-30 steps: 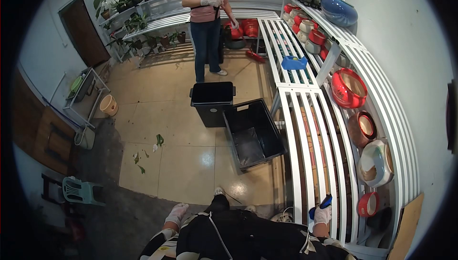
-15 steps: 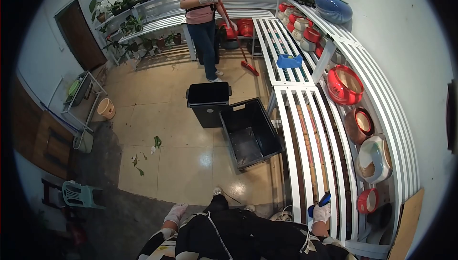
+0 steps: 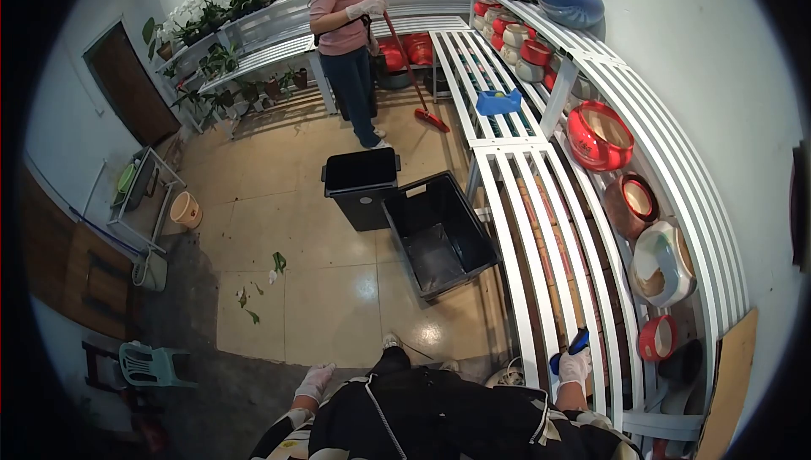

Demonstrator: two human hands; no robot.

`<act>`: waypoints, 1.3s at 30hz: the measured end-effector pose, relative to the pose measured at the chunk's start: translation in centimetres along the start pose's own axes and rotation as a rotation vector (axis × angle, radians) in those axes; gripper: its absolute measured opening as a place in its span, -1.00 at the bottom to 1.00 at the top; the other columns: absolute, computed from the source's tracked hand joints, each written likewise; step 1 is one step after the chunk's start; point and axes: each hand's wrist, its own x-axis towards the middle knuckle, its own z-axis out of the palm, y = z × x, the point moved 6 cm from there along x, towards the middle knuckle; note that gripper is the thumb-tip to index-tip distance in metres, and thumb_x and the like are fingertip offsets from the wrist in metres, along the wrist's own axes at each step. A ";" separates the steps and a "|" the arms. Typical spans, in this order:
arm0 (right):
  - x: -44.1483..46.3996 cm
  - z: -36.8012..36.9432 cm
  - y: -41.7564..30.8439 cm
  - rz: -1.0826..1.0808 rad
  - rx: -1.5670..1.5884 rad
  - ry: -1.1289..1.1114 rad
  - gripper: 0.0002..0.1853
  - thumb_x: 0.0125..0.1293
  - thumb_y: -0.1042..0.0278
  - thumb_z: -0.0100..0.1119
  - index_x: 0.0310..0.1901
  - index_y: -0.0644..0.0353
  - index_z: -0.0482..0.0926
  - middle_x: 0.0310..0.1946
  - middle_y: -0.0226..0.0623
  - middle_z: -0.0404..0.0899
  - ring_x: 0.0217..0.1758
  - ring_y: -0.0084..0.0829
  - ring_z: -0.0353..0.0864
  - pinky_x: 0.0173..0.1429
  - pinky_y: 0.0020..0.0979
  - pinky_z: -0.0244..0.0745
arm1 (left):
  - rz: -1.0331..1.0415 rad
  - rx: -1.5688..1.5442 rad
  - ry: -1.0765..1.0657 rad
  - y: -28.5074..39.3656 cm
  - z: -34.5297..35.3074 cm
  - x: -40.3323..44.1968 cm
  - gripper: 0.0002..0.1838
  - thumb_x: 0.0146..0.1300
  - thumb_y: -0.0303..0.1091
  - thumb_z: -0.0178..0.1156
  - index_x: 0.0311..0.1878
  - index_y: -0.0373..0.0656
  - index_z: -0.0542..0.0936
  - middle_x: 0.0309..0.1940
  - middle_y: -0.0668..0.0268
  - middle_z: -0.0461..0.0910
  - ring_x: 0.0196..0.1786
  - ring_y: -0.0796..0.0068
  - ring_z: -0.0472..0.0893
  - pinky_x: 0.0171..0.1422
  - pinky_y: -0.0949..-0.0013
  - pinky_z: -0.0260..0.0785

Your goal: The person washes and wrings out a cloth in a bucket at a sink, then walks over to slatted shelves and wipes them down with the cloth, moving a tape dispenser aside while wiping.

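My right hand, in a white glove, is closed around a blue and black hand tool above the slatted white bench. Parts of the tool stick out on both sides of the fingers; its exact kind is not clear. My left hand, gloved too, hangs low beside my body with nothing visible in it and its fingers loosely extended. In front of me a black rectangular crate stands on the floor, touching or nearly touching a tall black bin.
A person in a pink top holds a red broom beyond the bin. Fallen leaves lie on the tiles. Ceramic pots line the right shelf. A blue basket sits on the bench; a plastic chair is lower left.
My view has shifted slightly, moving the far bench and pots leftward in the picture. My right hand still holds the tool, and my left hand stays low. The person with the broom has turned slightly.
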 end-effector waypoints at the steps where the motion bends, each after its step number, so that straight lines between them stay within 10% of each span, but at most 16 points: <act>1: 0.1 0.0 0.2 -0.015 -0.006 0.020 -0.22 0.14 0.07 0.30 0.33 0.21 0.23 0.17 0.07 0.43 0.21 0.10 0.46 0.27 -0.05 0.41 | 0.013 0.007 -0.018 0.6 -0.2 -0.4 -0.61 0.39 -0.03 0.09 -0.09 -0.21 0.61 -0.28 0.24 0.63 -0.25 0.39 0.55 -0.11 0.29 0.40; 23: 0.2 -0.1 0.3 -0.014 -0.008 -0.014 -0.22 0.14 0.04 0.27 0.35 0.17 0.23 0.17 0.06 0.43 0.20 0.11 0.47 0.28 -0.05 0.39 | 0.062 0.071 0.025 0.4 0.8 0.9 -0.60 0.35 -0.04 0.13 -0.04 -0.22 0.59 -0.33 0.35 0.58 -0.27 0.48 0.49 -0.12 0.36 0.36; 26: -0.3 -0.6 0.0 -0.003 -0.009 -0.027 -0.21 0.14 0.04 0.27 0.35 0.17 0.22 0.18 0.07 0.43 0.20 0.11 0.47 0.28 -0.05 0.39 | -0.034 0.128 -0.043 5.1 0.2 -3.5 -0.54 0.40 0.00 0.03 0.09 -0.18 0.58 -0.04 0.09 0.65 0.10 0.17 0.58 0.26 0.22 0.32; 39: -0.4 -0.5 -0.2 0.003 -0.021 -0.008 -0.19 0.14 0.06 0.29 0.38 0.17 0.19 0.20 0.07 0.41 0.23 0.09 0.46 0.29 -0.06 0.40 | 0.045 -0.092 -0.012 -3.2 1.8 4.5 -0.63 0.43 -0.06 0.03 -0.33 -0.15 0.58 -0.57 0.44 0.49 -0.51 0.56 0.39 -0.40 0.35 0.26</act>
